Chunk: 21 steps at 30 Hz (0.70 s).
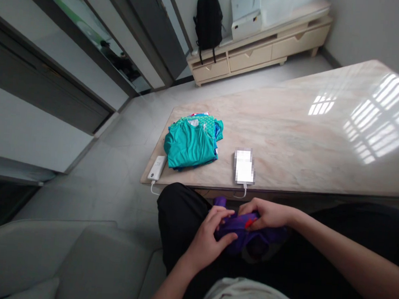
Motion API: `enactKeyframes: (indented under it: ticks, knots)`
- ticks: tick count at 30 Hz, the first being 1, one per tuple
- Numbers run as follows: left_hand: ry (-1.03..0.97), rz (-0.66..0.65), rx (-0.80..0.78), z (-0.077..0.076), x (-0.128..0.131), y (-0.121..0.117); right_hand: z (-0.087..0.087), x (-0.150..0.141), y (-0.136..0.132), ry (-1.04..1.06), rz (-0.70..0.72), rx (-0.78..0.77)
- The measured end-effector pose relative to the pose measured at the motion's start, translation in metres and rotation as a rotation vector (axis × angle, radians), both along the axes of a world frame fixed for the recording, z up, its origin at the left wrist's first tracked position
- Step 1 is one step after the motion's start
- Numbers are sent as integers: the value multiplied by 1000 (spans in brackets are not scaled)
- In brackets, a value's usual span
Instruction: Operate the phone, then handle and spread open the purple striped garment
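Note:
A bunched purple garment (235, 232) with a small red patch lies over my lap, just below the table edge; its exact kind is hard to make out. My left hand (210, 234) curls around its left side, thumb and fingers on the cloth. Gripping the upper right part near the red patch is my right hand (266, 214), with some fingertips hidden in the folds. Beyond my hands, a pile of folded shirts with a teal T-shirt (191, 144) on top rests at the left end of the table.
On the marble-look table (289, 142) lie a phone (244, 166) with a blurred screen and a white power bank (157, 167), each with a white cable. A grey sofa (103, 261) is at left. A black backpack (209, 22) stands on a low cabinet (250, 56) behind.

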<state>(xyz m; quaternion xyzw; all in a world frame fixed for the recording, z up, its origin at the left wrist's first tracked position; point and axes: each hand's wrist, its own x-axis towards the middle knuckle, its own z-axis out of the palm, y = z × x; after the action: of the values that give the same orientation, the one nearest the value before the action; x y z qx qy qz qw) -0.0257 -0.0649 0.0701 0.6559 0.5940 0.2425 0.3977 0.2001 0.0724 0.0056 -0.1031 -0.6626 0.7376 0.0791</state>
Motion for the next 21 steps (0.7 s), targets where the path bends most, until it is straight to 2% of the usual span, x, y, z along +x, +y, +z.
enactKeyframes:
  ticks: [2,5,7,10,13,16,18,21]
  knots:
    - [-24,44,-85,-7,-2,3,4,3,3,56,-10,0]
    - [15,47,-157,-16,-5,4,6,4,3,31,-20,-7]
    - [73,86,-141,-18,-6,3,8,4,2,-10,5,-42]
    - [125,154,-64,-11,-6,2,8,5,1,-55,57,-52]
    - [130,128,51,1,-3,3,5,3,1,-104,-18,94]
    - [115,52,167,12,7,2,0,0,-1,-168,-147,355]
    - [79,16,187,14,13,0,-1,-1,-2,-184,-165,460]
    - [-28,50,128,7,19,-3,3,-1,-6,-145,-151,487]
